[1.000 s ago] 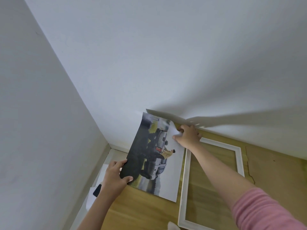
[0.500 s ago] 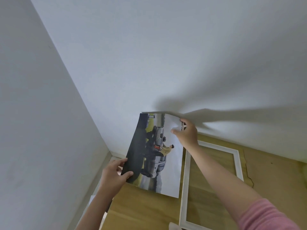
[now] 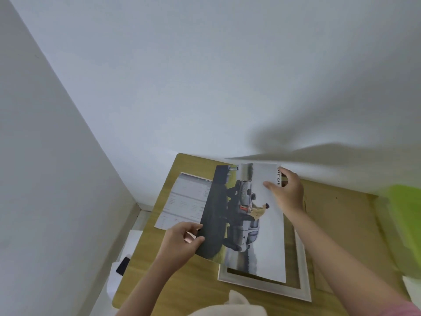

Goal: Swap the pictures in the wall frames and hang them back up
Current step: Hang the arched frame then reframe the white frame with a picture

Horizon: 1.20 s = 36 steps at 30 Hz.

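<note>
I hold a printed picture (image 3: 241, 215) of a grey pickup truck and a person in a yellow jacket above the wooden table (image 3: 341, 224). My left hand (image 3: 182, 240) pinches its dark near-left edge. My right hand (image 3: 286, 191) grips its far right corner, beside a strip of printed letters. An empty white picture frame (image 3: 303, 283) lies flat on the table under the picture's right half; most of it is hidden by the sheet and my right arm. A second printed sheet (image 3: 184, 199), pale with fine text, lies on the table to the left, partly under the picture.
White walls meet in a corner behind and left of the table. White boxes (image 3: 132, 242) and a dark phone-like object (image 3: 123, 265) sit on the floor by the table's left edge. A blurred green thing (image 3: 405, 224) is at the right edge. A pale blurred shape (image 3: 237, 302) is at the bottom.
The view has tilted down, so more of the table shows. Both hands have brought the picture lower, over the white frame. The text sheet on the left has come into view.
</note>
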Motion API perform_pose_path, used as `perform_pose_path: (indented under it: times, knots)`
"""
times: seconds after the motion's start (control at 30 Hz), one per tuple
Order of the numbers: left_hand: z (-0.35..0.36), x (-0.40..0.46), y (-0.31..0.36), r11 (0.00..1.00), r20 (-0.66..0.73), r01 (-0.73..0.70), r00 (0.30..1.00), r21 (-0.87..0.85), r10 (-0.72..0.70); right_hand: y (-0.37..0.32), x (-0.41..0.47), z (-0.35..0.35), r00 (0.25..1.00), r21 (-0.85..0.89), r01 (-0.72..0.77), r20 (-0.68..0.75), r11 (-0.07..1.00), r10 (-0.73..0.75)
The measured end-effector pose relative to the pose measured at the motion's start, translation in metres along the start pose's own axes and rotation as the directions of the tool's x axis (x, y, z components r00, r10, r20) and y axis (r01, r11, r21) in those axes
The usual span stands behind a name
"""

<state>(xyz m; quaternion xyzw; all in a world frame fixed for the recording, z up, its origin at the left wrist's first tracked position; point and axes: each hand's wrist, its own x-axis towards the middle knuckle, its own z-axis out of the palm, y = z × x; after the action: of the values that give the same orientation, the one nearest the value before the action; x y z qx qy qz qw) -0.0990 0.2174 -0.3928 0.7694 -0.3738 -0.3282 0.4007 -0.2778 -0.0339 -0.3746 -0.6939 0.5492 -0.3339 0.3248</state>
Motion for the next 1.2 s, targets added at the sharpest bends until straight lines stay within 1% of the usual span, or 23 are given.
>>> perform_pose_path:
  times: [0.1, 0.33, 0.53, 0.63, 0.73, 0.83, 1.03, 1.2]
  knots:
    - [0.029, -0.006, 0.008, 0.999, 0.005, 0.013, 1.0, 0.041, -0.013, 0.029, 0.002, -0.021, 1.0, -0.049, -0.006, 0.012, 0.999, 0.007]
    - [0.085, -0.027, 0.02, 0.978, 0.008, 0.074, 0.997, 0.195, -0.077, 0.081, 0.011, -0.052, 0.986, -0.157, -0.011, 0.165, 0.988, 0.037]
    - [0.105, -0.031, 0.024, 0.936, -0.062, 0.142, 0.99, 0.321, -0.129, 0.1, 0.02, -0.054, 0.955, -0.209, 0.012, 0.291, 0.978, 0.051]
    - [0.107, -0.032, 0.024, 0.921, -0.115, 0.168, 0.984, 0.352, -0.136, 0.105, 0.024, -0.052, 0.944, -0.237, 0.022, 0.326, 0.971, 0.058]
    - [0.107, -0.032, 0.021, 0.92, -0.143, 0.176, 0.981, 0.35, -0.134, 0.108, 0.026, -0.051, 0.932, -0.266, 0.058, 0.359, 0.962, 0.043]
    - [0.107, -0.031, 0.016, 0.938, -0.13, 0.174, 0.982, 0.299, -0.14, 0.108, 0.027, -0.049, 0.927, -0.296, 0.073, 0.373, 0.953, 0.045]
    - [0.104, -0.027, 0.011, 0.969, -0.143, 0.155, 0.981, 0.192, -0.128, 0.103, 0.026, -0.043, 0.93, -0.304, 0.038, 0.359, 0.952, 0.077]
    - [0.1, -0.017, 0.009, 0.974, -0.15, 0.13, 0.983, 0.185, -0.103, 0.095, 0.025, -0.037, 0.927, -0.285, 0.025, 0.366, 0.958, 0.085]
